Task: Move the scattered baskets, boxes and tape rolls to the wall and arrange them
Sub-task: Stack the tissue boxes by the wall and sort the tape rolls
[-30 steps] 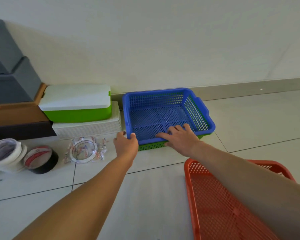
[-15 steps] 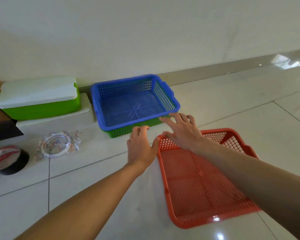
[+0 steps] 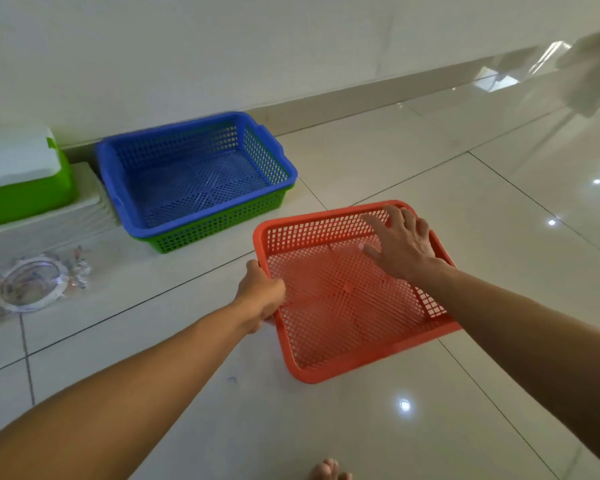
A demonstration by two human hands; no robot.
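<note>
An orange mesh basket (image 3: pixel 343 306) lies on the white tiled floor in the middle. My left hand (image 3: pixel 262 294) is closed on its left rim. My right hand (image 3: pixel 400 245) hovers over its far right side with fingers spread, near the right rim; whether it touches is unclear. A blue basket (image 3: pixel 194 174) is nested in a green basket (image 3: pixel 222 223) against the wall. Left of them a green box with a white lid (image 3: pixel 21 178) rests on a white box (image 3: pixel 45 220). A wrapped clear tape roll (image 3: pixel 32 282) lies in front of the boxes.
The wall and its grey skirting (image 3: pixel 361 95) run along the back. Shiny tiles (image 3: pixel 499 202) stretch to the right of the baskets. My toes (image 3: pixel 329 469) show at the bottom edge.
Both hands left the blue basket by the wall and came to the orange basket. My left hand has closed on its left rim; my right hand has reached over its far right side. The view swung right.
</note>
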